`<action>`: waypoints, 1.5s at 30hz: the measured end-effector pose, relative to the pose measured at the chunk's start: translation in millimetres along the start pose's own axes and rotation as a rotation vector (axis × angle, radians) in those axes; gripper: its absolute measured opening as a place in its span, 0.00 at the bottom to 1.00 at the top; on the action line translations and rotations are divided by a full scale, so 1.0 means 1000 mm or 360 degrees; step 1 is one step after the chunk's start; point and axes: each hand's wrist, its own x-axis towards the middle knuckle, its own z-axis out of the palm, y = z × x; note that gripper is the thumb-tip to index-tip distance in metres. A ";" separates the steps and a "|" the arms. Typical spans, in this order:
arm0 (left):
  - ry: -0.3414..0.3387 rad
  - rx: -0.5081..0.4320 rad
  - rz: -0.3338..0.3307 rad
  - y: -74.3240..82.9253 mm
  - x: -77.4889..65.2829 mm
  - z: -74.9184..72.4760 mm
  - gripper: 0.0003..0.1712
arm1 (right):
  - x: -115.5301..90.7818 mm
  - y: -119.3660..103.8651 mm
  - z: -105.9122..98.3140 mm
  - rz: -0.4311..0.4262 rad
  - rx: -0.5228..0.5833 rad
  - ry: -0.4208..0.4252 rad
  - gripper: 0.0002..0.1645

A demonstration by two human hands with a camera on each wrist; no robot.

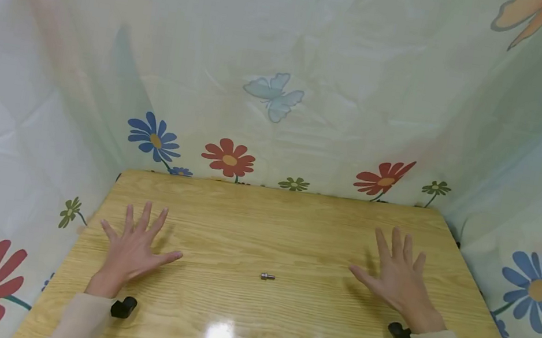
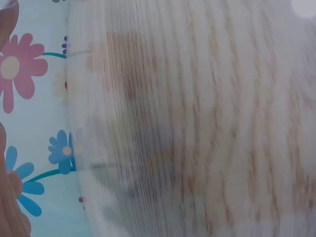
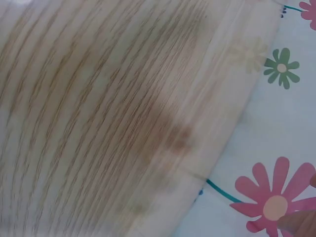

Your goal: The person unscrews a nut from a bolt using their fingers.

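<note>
A small metal bolt (image 1: pixel 268 276) lies on its side near the middle of the wooden table (image 1: pixel 262 226), its thicker end toward the left. My left hand (image 1: pixel 132 250) is spread with straight fingers over the table's left part, holding nothing. On the other side, my right hand (image 1: pixel 398 281) is spread the same way, apart from the bolt. In the left wrist view only bits of fingers (image 2: pixel 12 197) show at the left edge. A fingertip (image 3: pixel 300 223) enters the right wrist view at its lower right corner.
Pale curtains with flowers and a butterfly (image 1: pixel 275 96) hang behind the table and along both sides. Black wrist mounts (image 1: pixel 124 307) sit by both sleeves. Light glares off the table's near part.
</note>
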 end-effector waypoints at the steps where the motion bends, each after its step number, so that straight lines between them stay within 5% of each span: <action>1: -0.0003 -0.0007 0.0004 0.001 0.001 0.000 0.65 | 0.000 -0.001 0.000 0.0004 0.0008 -0.0001 0.67; 14: -0.0011 -0.0219 -0.0033 0.033 0.002 0.008 0.67 | 0.000 -0.009 0.005 0.0060 0.0200 0.0033 0.66; 20: -0.0024 -0.0300 -0.0037 0.056 0.004 0.017 0.67 | 0.000 -0.021 0.015 0.0129 0.0371 -0.0058 0.65; 33: 0.0025 -0.0654 -0.0017 0.098 0.005 0.031 0.65 | -0.002 -0.053 0.044 0.0172 0.0823 -0.0117 0.60; 45: 0.0056 -0.0827 0.0074 0.135 0.006 0.046 0.61 | 0.002 -0.098 0.071 0.0195 0.1134 -0.0198 0.55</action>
